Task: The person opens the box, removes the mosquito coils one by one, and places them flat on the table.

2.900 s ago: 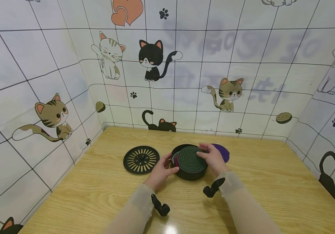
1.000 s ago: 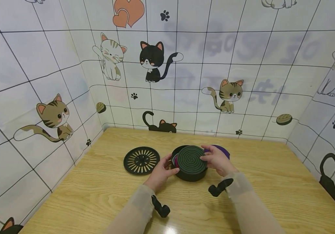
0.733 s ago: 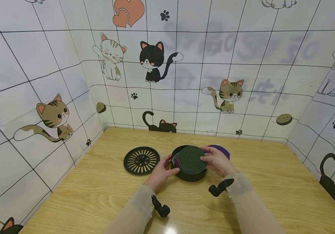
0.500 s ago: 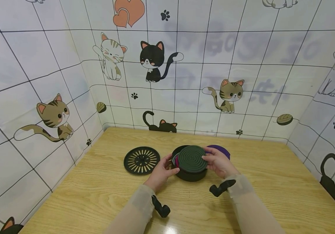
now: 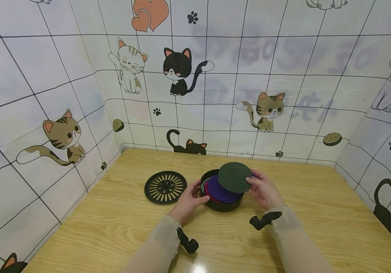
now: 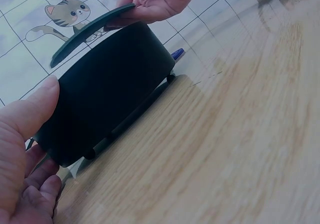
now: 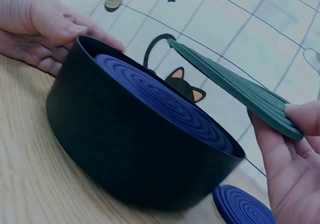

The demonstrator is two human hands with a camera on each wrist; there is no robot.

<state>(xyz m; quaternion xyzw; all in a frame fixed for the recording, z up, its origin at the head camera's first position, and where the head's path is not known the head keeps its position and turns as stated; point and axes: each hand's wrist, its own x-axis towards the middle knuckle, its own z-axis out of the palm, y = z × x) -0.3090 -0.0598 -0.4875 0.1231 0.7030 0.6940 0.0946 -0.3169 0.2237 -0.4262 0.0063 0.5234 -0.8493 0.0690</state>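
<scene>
My right hand [image 5: 265, 190] pinches a dark green mosquito coil [image 5: 234, 178] by its right edge, thumb on top and fingers beneath. The coil is tilted, raised above a round black tin [image 5: 223, 206]. Inside the tin lies a purple mosquito coil [image 5: 221, 189], partly covered in the head view but plain in the right wrist view. A pink edge [image 5: 210, 194] shows beneath it. My left hand [image 5: 188, 201] grips the tin's left side, thumb at the front and fingers behind. In the left wrist view the tin [image 6: 110, 89] stands on small feet.
Left of the tin, a black slotted lid [image 5: 165, 187] with a knob lies flat on the wooden table [image 5: 216, 242]. Another purple coil [image 7: 245, 206] lies on the table to the tin's right, mostly behind my right hand. A cat-patterned wall covering [image 5: 223, 125] borders the table.
My right hand has lifted the green coil off the stack in the tin and moved it up and right, uncovering the purple coil. My left hand stays at the tin.
</scene>
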